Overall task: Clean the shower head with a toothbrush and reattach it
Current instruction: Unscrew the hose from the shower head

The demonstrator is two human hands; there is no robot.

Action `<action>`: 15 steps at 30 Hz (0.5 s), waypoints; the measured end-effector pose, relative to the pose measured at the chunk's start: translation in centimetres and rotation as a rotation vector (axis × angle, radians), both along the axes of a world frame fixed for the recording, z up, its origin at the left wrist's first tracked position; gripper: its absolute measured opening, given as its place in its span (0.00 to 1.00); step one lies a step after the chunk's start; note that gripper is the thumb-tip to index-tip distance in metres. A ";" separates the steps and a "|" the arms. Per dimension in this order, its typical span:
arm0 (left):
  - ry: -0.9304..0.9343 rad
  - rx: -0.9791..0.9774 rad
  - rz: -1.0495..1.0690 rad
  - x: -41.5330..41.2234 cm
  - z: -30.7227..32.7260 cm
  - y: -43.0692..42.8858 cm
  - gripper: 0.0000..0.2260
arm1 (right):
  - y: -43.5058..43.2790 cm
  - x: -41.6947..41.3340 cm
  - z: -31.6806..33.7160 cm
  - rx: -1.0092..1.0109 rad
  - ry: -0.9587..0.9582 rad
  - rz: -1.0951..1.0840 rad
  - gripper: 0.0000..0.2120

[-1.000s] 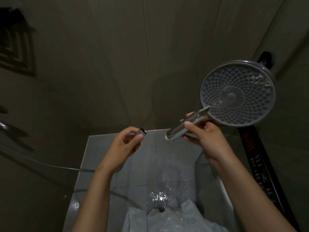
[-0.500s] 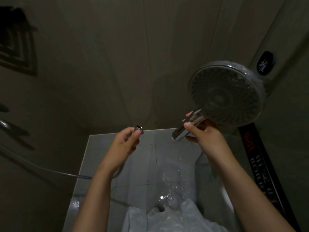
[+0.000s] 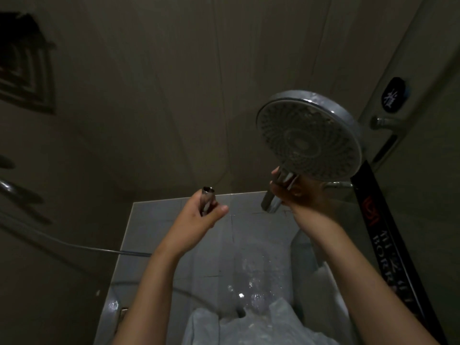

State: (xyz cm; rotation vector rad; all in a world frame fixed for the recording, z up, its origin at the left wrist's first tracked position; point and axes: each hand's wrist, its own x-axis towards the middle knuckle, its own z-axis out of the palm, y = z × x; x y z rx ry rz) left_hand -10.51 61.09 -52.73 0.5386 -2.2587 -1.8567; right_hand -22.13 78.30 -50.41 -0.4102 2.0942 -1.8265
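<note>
Gripping shower head [image 3: 308, 138] handle in right hand [image 3: 296, 192], left hand [image 3: 199, 217] pinching hose connector [image 3: 207, 198], ends apart

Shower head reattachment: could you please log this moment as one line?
stage: reattaching | left hand: holds chrome hose end fitting | right hand: holds round grey shower head by handle | parts: apart, unjoined

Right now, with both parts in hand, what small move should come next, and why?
Probably bring the hose connector in the left hand across to the open end of the shower head handle held by the right hand. The two ends are apart and not lined up.
</note>
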 end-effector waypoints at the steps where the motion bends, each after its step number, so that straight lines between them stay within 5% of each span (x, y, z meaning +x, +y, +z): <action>1: 0.005 -0.009 0.004 -0.2 0.0 0.3 0.08 | 0.0 0.0 0.0 0.005 0.026 0.014 0.17; 6: 0.035 0.075 -0.017 -1.3 0.6 1.5 0.17 | 0.2 0.3 0.6 0.125 0.126 0.091 0.07; 11: 0.096 0.230 -0.109 -3.2 0.8 3.6 0.21 | 0.1 0.9 1.4 0.093 0.131 0.271 0.14; 15: 0.149 0.156 -0.105 -4.2 1.0 4.5 0.18 | -0.2 1.0 1.6 0.114 0.145 0.246 0.14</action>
